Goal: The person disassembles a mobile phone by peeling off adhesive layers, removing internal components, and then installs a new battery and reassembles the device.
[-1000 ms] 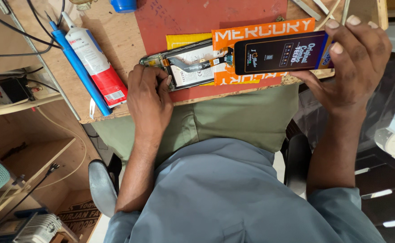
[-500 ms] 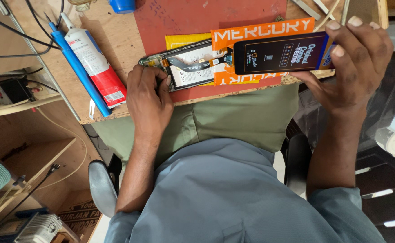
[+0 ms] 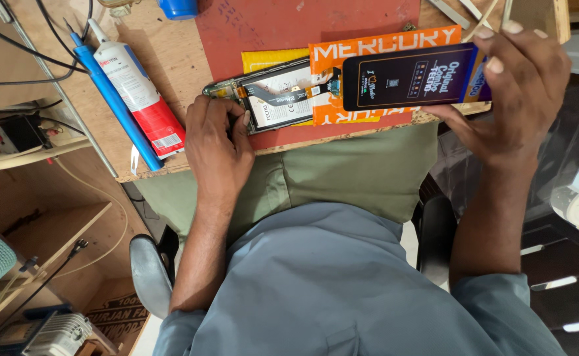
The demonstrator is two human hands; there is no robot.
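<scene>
My left hand [image 3: 215,148] rests on the near end of an opened phone body [image 3: 273,97] that lies on a red mat [image 3: 302,26], fingers pinching its edge. My right hand [image 3: 510,105] holds a dark phone screen panel [image 3: 408,82] by its right end, lifted just above the table. A thin flex cable [image 3: 322,86] joins the panel to the phone body. An orange printed box [image 3: 381,46] and a yellow sheet [image 3: 269,59] lie under them.
A white and red glue tube [image 3: 141,92] and a blue rod [image 3: 115,105] lie at the left on the wooden bench [image 3: 171,53]. Black cables [image 3: 19,46] run at the far left, a blue cap [image 3: 178,8] at the top. Shelves stand below left.
The screen panel in my right hand has shifted very slightly. My left hand stays on the phone body.
</scene>
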